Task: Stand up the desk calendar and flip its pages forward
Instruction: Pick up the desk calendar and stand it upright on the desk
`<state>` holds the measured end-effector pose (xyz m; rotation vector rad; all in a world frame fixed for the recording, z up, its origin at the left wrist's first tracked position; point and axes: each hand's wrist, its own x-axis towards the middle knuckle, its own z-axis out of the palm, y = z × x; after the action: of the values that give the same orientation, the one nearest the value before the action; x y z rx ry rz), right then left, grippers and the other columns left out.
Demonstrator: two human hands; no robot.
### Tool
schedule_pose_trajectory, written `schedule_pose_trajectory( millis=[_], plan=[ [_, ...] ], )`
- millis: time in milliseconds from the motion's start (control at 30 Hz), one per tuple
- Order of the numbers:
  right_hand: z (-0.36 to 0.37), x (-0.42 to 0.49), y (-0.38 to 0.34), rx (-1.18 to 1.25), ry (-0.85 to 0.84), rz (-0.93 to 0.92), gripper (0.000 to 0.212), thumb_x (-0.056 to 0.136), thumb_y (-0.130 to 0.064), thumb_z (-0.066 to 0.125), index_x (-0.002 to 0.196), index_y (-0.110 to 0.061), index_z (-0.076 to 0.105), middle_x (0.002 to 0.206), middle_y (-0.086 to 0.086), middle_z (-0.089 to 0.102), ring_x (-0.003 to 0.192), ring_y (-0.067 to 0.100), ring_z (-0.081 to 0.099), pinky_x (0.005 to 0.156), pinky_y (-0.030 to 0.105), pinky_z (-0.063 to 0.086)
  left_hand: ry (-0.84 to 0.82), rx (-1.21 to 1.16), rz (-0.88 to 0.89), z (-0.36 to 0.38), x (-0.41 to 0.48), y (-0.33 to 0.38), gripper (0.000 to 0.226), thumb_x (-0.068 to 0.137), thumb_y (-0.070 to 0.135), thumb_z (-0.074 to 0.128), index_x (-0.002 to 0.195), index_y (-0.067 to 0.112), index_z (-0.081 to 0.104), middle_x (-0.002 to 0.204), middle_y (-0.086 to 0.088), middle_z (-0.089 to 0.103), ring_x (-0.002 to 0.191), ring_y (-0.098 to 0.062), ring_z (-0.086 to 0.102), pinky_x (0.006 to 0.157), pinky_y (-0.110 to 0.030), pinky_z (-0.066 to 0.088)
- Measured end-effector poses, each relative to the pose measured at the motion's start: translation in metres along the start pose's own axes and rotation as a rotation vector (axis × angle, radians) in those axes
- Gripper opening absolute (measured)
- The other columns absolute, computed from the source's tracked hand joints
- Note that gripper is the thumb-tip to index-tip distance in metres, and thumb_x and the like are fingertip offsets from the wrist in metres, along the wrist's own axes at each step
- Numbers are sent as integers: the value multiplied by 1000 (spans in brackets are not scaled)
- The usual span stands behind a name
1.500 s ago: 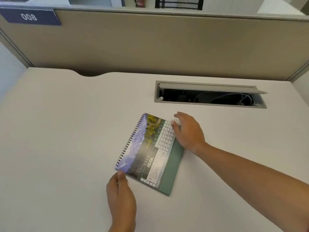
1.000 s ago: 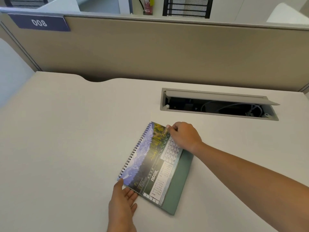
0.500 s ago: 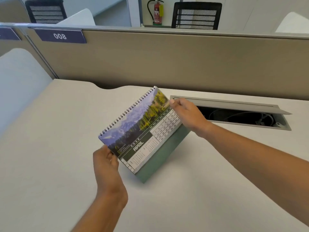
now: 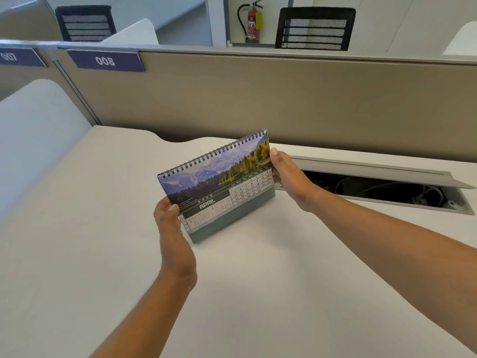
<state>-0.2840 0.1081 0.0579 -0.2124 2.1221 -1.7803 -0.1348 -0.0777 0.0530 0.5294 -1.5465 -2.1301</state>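
Upright spiral-bound April desk calendar

Glossy paper pages on black wire binding for the calendar, matt smooth laminate for the desk, cloth-like partition

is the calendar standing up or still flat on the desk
Upright, tilted. The desk calendar has its spiral edge on top and green base at the desk, left hand and right hand gripping its sides. Whether it stands unaided: cannot tell.
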Motion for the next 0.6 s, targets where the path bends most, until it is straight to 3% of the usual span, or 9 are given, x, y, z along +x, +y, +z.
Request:
schedule_pose_trajectory(
  millis=[133, 267, 333, 433, 533, 600],
  plan=[
    [-1, 6, 3, 12, 23, 7, 80, 76, -78, 36, 132, -22, 42, 130, 2, 60, 122, 18, 54, 111, 47, 37, 28, 26, -2, 5, -3, -11, 51, 85, 32, 40, 131, 11, 42, 123, 2, 58, 110, -8, 52, 89, -25, 38],
    [-3, 5, 16, -28, 92, -7, 62, 93, -63, 38, 135, -18, 44, 122, 0, 62, 110, 12, 56, 103, 38, 41, 81, 64, -52, 3, -2, -20, 48, 85, 39, 42, 131, 24, 46, 127, 10, 59, 120, -5, 49, 92, -22, 34],
    [-3, 4, 24, -18, 141, 29, 62, 96, -57, 39, 144, -17, 36, 132, 3, 58, 121, 17, 52, 108, 42, 38, 122, 70, -121, 3, -4, -22, 49, 83, 44, 44, 130, 33, 46, 125, 19, 56, 124, -4, 44, 88, -17, 31],
    [0, -2, 36, -9, 175, 67, 56, 99, -48, 41, 146, -18, 36, 139, -1, 55, 130, 18, 47, 110, 43, 38, 138, 104, -215, 5, -10, -25, 63, 79, 49, 46, 140, 35, 40, 141, 13, 48, 130, -7, 35, 89, -22, 26],
    [1, -8, 40, -16, 179, 48, 32, 101, -39, 45, 130, -27, 50, 108, -26, 60, 102, -6, 57, 90, 22, 42, 111, 127, -237, 7, -16, -24, 65, 78, 47, 48, 142, 39, 39, 147, 13, 45, 133, -6, 35, 91, -24, 25],
    [3, -11, 40, -8, 182, 42, 32, 101, -37, 46, 132, -30, 50, 100, -33, 57, 91, -16, 54, 79, 14, 39, 106, 129, -243, 8, -19, -21, 65, 80, 46, 47, 144, 41, 35, 149, 13, 42, 134, -6, 33, 93, -24, 23]
  ],
)
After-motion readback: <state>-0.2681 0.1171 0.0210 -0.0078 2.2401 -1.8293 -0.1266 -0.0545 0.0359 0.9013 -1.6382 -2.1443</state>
